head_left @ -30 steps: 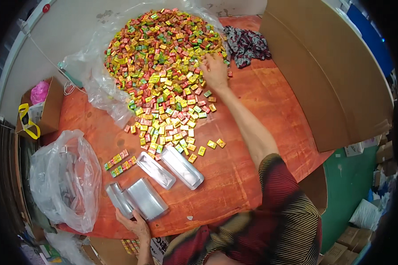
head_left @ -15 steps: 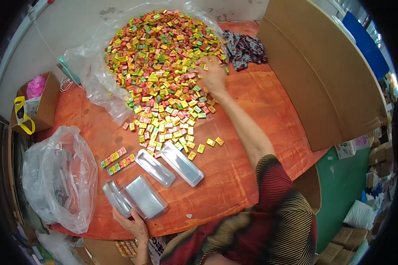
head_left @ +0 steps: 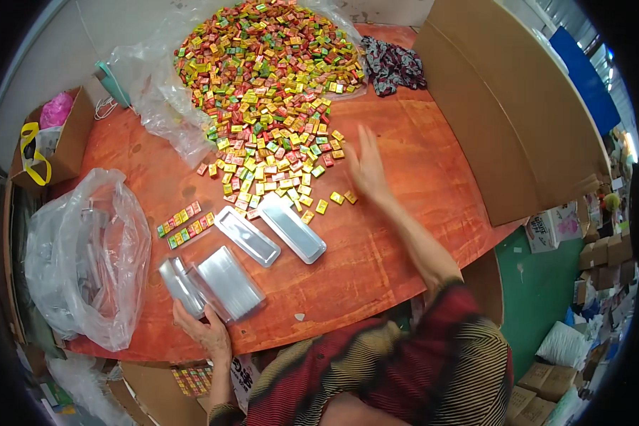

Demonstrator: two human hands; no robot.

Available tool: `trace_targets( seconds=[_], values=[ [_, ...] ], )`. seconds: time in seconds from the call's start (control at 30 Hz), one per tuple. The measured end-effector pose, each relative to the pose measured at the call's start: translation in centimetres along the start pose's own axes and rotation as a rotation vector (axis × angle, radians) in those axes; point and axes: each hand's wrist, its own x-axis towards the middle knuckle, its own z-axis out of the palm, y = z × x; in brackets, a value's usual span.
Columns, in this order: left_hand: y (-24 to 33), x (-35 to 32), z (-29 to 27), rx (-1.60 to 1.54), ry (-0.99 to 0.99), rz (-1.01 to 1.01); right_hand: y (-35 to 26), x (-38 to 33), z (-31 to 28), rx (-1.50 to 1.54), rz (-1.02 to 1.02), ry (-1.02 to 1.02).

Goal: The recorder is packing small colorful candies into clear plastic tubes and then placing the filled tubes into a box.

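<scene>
the person's right hand [head_left: 364,167] is lying flat with fingers spread apart on the orange counter [head_left: 419,177], gripping nothing, just beside the edge of a big heap of small red, yellow and green square packets [head_left: 263,85] that is spilling off a clear plastic sheet. the left hand [head_left: 204,328] is resting at the near counter edge, fingers touching a stack of clear plastic trays [head_left: 224,282]. two open trays [head_left: 270,231] are lying side by side in the middle, and a filled row of coloured packets [head_left: 186,224] is sitting to their left. a clear bag [head_left: 85,255] is bulging at far left, and a tall brown cardboard sheet [head_left: 504,113] is standing at right
</scene>
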Motion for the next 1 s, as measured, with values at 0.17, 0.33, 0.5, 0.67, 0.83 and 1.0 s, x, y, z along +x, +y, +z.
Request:
trace_targets(
  seconds=[0.17, 0.33, 0.5, 0.67, 0.83, 1.0],
  values=[
    [-0.3, -0.3, -0.5, 0.029, 0.005, -0.008, -1.2, -3.8, 3.4, -0.258, 0.047, -0.172],
    [-0.1, 0.3, 0.7, -0.004, -0.002, 0.020, -2.0, 1.4, 2.3, 0.270, 0.144, -0.325],
    [0.3, 0.9, 0.5, 0.002, 0.066, -0.013, -8.2, -4.6, -2.4, 0.299, -0.056, -0.293],
    [-0.2, 0.6, 0.8, 0.021, 0.115, 0.062, -12.6, -11.5, -3.4, -0.081, -0.171, -0.439],
    [1.7, -0.1, 0.1, 0.059, 0.344, 0.314, -8.5, -11.7, -1.9, 0.198, -0.070, -0.265],
    [7.5, -4.1, -0.1, -0.819, -0.546, 0.155, -7.2, -13.2, -6.4, 1.214, 0.681, -0.441]
  ],
)
